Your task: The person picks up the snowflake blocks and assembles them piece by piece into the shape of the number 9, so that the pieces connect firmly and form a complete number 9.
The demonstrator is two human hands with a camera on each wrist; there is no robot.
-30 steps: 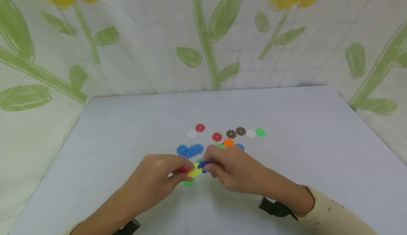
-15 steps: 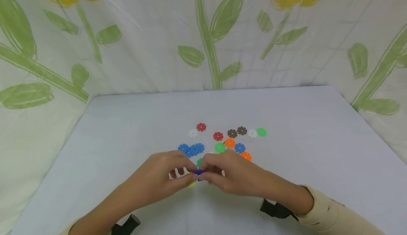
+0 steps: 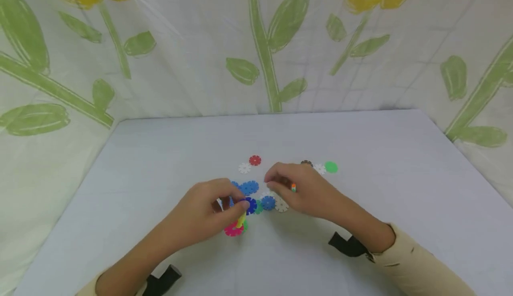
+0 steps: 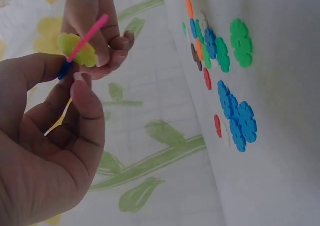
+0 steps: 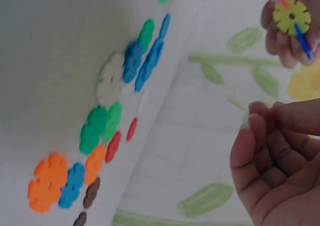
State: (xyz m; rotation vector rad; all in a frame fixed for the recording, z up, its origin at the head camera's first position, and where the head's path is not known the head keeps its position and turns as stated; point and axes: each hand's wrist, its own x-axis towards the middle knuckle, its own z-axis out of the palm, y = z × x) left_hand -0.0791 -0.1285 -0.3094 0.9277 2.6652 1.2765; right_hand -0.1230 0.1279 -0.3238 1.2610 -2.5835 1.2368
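Observation:
Three notched plastic discs are slotted together: a dark blue disc (image 3: 251, 206), a yellow disc (image 5: 286, 19) and a pink disc (image 3: 232, 230). My left hand (image 3: 212, 204) pinches the dark blue one between thumb and fingers, and the yellow and pink ones hang below it in the head view. My right hand (image 3: 304, 190) is apart from this piece, to its right, over the loose discs. Its fingers are loosely curled with nothing seen between them in the right wrist view. Close under the hands lie a blue disc (image 3: 268, 203) and a cream disc (image 3: 282, 205).
More discs lie flat on the white table (image 3: 168, 153): a blue cluster (image 3: 250, 187), a red disc (image 3: 254, 160), a white disc (image 3: 244, 168), a light green disc (image 3: 331, 167) and an orange disc (image 5: 47, 183). A flower-painted cloth (image 3: 180, 64) hangs behind the far edge.
Both hands were together on the joined discs. Now the right hand has let go and moved right and away over the loose discs, while the left hand keeps the joined piece.

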